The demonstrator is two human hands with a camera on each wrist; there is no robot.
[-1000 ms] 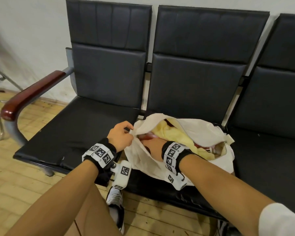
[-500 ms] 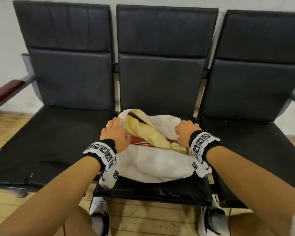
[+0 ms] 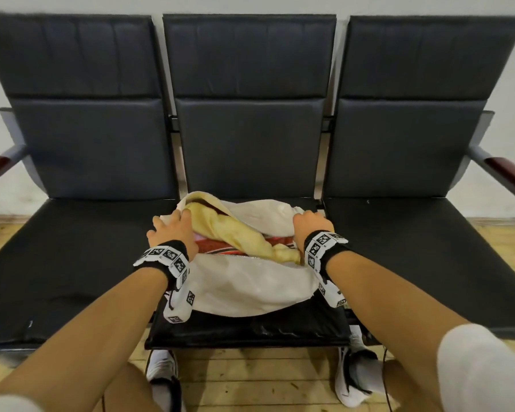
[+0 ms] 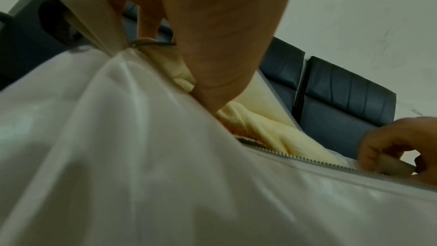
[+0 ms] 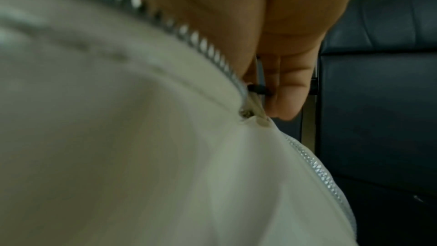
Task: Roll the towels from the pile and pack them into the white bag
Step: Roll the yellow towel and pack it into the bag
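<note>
Head view: the white bag (image 3: 244,288) lies on the middle seat (image 3: 250,331) of a black bench, mouth unzipped, with a yellow towel (image 3: 235,233) and a red patterned towel (image 3: 220,246) between the two hands. The left hand (image 3: 173,233) grips the bag's left end, its fingers (image 3: 170,220) curled over the rim.

Left wrist view: the left hand (image 4: 201,35) pinches the bag (image 4: 141,156) beside the zipper (image 4: 307,160) (teeth apart).

Right wrist view: the right hand (image 5: 272,35) pinches the zipper pull (image 5: 256,89), the bag's fabric (image 5: 118,137) just below its fingers (image 5: 283,91).
</note>
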